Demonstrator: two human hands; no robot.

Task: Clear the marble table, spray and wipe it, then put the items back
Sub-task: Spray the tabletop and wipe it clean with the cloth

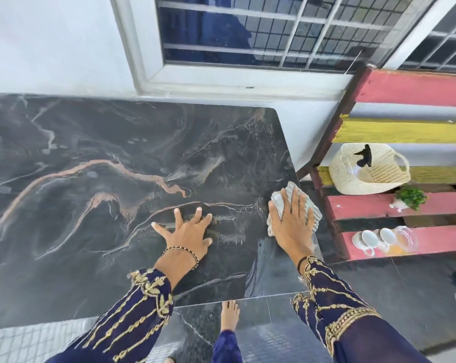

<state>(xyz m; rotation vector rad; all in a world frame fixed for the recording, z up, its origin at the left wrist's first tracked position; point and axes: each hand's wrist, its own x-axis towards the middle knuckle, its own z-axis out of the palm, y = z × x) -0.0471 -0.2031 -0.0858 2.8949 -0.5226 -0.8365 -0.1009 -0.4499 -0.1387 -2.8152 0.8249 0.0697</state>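
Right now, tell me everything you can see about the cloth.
The cloth is pale grey-green with fine stripes or ribbing, soft and crumpled into a loose pad. It lies flat on the marble table at its right edge, with one side slightly overhanging. The right hand presses down on it, fingers spread, covering its middle. The left hand rests on bare marble, apart from it.

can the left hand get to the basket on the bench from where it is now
Probably not without stepping over. The left hand lies flat on the marble table, while the basket sits on the bench beyond the table's right edge, with the right hand and cloth between them.
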